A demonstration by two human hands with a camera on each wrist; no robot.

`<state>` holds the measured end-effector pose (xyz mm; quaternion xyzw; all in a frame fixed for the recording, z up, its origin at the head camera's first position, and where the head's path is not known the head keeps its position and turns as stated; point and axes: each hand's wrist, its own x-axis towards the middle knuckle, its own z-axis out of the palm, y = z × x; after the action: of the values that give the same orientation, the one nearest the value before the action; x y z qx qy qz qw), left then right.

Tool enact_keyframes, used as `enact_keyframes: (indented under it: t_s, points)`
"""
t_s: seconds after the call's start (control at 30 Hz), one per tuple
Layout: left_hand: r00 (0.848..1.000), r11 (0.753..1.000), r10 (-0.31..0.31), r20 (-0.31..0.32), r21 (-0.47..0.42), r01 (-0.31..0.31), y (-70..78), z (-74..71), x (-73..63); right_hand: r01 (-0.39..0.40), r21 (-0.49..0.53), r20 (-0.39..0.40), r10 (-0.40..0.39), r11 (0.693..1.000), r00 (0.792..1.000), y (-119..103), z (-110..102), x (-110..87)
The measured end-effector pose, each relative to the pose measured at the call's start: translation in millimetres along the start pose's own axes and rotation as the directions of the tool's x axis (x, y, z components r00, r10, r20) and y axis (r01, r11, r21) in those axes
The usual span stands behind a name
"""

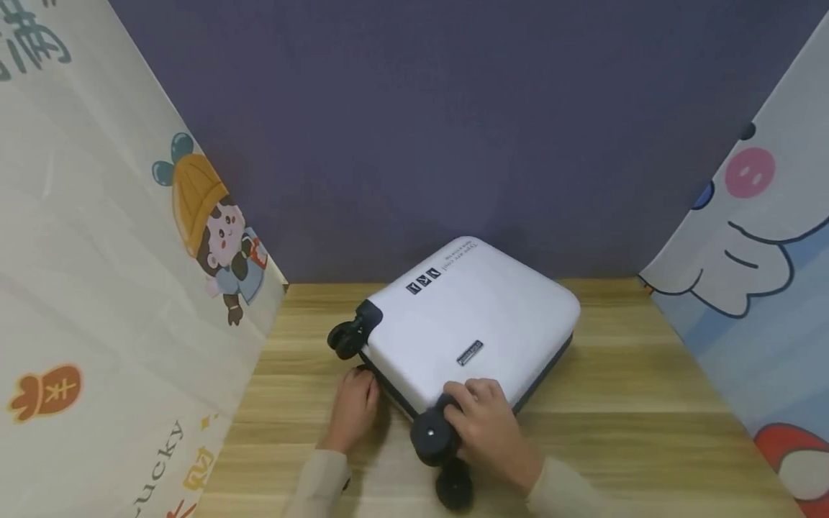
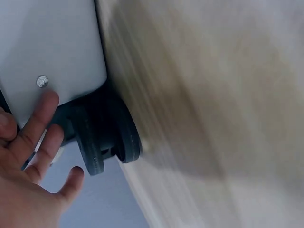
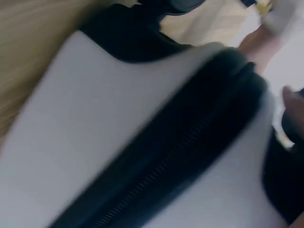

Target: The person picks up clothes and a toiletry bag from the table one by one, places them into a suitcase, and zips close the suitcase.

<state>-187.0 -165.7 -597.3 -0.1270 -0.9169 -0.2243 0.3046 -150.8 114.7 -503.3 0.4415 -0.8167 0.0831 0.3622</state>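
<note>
A small white hard-shell suitcase (image 1: 512,309) lies flat and turned at an angle, its wheeled end towards me. My left hand (image 1: 354,401) is at that end, below a black double wheel (image 1: 350,337). In the left wrist view, its spread, fairly straight fingers (image 2: 47,145) touch the base beside a screw (image 2: 42,81). My right hand (image 1: 482,424) grips the near corner, fingers bent over the black mount of another wheel (image 1: 432,435). A lower wheel (image 1: 455,483) shows beneath. Blurred in the right wrist view, a dark zipper band (image 3: 166,156) runs along the suitcase's side.
The suitcase rests on a wood-grain table (image 1: 622,403). A dark upright panel (image 1: 479,129) stands behind it. Light sheets with cartoon prints flank the table: a left sheet (image 1: 97,237) and a right sheet (image 1: 725,252).
</note>
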Motion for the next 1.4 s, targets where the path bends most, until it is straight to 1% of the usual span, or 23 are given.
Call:
enact_keyframes:
  t_s: [0.07,0.1,0.17,0.23,0.33,0.4,0.47,0.53,0.67,0.73,0.8,0.87,0.97,1.0,1.07,1.17,1.23,1.3,1.37,1.4]
  points:
    - [1.0,1.0,-0.01,0.028,-0.002,0.01,-3.5,1.8,7.8,-0.004,0.002,0.08,0.003,1.0,0.997,-8,-5,4.8]
    - [0.999,1.0,-0.021,0.042,-0.004,0.021,-5.2,2.8,12.0,0.001,0.008,0.13,-0.002,1.0,0.992,-11,-8,8.1]
    - [0.996,0.999,-0.04,0.076,-0.015,0.041,-8.7,4.6,21.6,0.029,0.034,0.227,-0.036,0.999,0.973,-13,-14,16.2]
    - [0.991,0.997,-0.067,0.12,-0.029,0.071,-11.6,6.5,31.7,0.067,0.065,0.304,-0.084,0.996,0.949,-11,-16,25.6]
    - [0.977,0.993,-0.097,0.192,-0.049,0.108,-15.1,10.4,48.0,0.129,0.092,0.362,-0.154,0.987,0.919,-4,-14,41.2]
    - [0.968,0.991,-0.113,0.226,-0.047,0.126,-17.0,14.0,58.6,0.152,0.098,0.377,-0.178,0.984,0.909,0,-10,50.3]
    - [0.962,0.99,-0.123,0.244,-0.039,0.137,-19.1,18.5,69.2,0.153,0.088,0.383,-0.175,0.984,0.907,3,-4,58.1]
    - [0.959,0.989,-0.135,0.251,-0.023,0.146,-20.3,22.4,79.1,0.144,0.059,0.385,-0.156,0.988,0.91,5,2,64.0]
    - [0.954,0.986,-0.157,0.256,-0.013,0.166,-21.7,30.2,95.8,0.108,-0.046,0.366,-0.084,0.993,0.927,3,15,73.7]
    - [0.954,0.984,-0.166,0.251,-0.019,0.176,-24.4,33.3,100.5,0.079,-0.1,0.351,-0.039,0.992,0.935,-1,24,78.7]
    - [0.954,0.982,-0.176,0.243,-0.03,0.188,-27.9,36.9,103.2,0.04,-0.14,0.332,0.009,0.989,0.943,-5,31,83.1]
    - [0.955,0.98,-0.182,0.235,-0.041,0.196,-31.8,40.5,104.1,-0.002,-0.157,0.318,0.052,0.988,0.947,-9,37,86.0]
    - [0.959,0.979,-0.167,0.231,-0.075,0.189,-35.5,45.3,103.7,-0.057,-0.176,0.311,0.11,0.983,0.944,-12,41,88.6]
    - [0.962,0.981,-0.152,0.226,-0.085,0.175,-36.2,46.6,103.5,-0.074,-0.179,0.311,0.128,0.981,0.942,-12,43,89.2]
    - [0.963,0.981,-0.13,0.236,-0.113,0.16,-36.0,47.6,103.4,-0.1,-0.192,0.316,0.158,0.976,0.935,-12,45,91.1]
    - [0.959,0.978,-0.112,0.26,-0.141,0.153,-33.2,46.7,103.3,-0.132,-0.21,0.314,0.194,0.969,0.929,-10,49,94.3]
    - [0.955,0.975,-0.108,0.276,-0.159,0.156,-31.4,43.2,101.2,-0.152,-0.202,0.309,0.211,0.967,0.927,-11,51,96.7]
    - [0.958,0.973,-0.091,0.272,-0.182,0.145,-30.1,39.4,97.7,-0.169,-0.195,0.306,0.224,0.966,0.925,-11,53,99.0]
    - [0.963,0.971,-0.061,0.261,-0.209,0.118,-29.3,35.2,93.2,-0.182,-0.192,0.301,0.234,0.964,0.925,-11,55,100.8]
    - [0.967,0.972,-0.037,0.251,-0.214,0.093,-29.1,32.9,90.3,-0.184,-0.187,0.299,0.235,0.965,0.925,-11,56,101.7]
